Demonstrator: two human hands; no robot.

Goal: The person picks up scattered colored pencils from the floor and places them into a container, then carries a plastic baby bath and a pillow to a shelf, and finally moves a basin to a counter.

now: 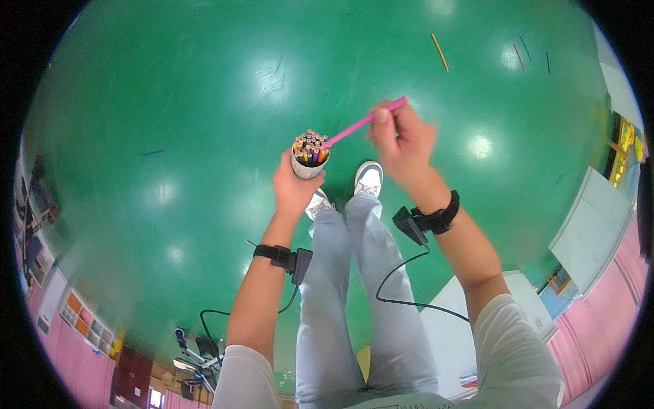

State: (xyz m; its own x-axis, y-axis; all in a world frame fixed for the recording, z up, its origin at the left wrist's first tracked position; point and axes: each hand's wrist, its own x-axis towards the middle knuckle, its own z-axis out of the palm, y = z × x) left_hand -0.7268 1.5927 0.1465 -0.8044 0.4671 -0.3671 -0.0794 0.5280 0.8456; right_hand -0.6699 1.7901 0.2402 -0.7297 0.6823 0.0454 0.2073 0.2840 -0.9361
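Note:
My left hand (296, 189) is wrapped round a whitish cup (308, 168) packed with upright coloured pencils (311, 145). In my right hand (403, 142) a pink pencil (361, 125) is pinched between thumb and fingers. It slants down to the left, and its lower end meets the rim area of the cup; whether it touches the other pencils I cannot tell. Both hands are held out over the green floor, above my shoes.
Loose pencils lie on the green floor (204, 82): an orange one (440, 52), a red one (520, 57) beside two dark ones, and a blue one (152, 153) at left. White tables (593, 218) stand at right. Cables (392, 279) trail from black wrist devices on both arms.

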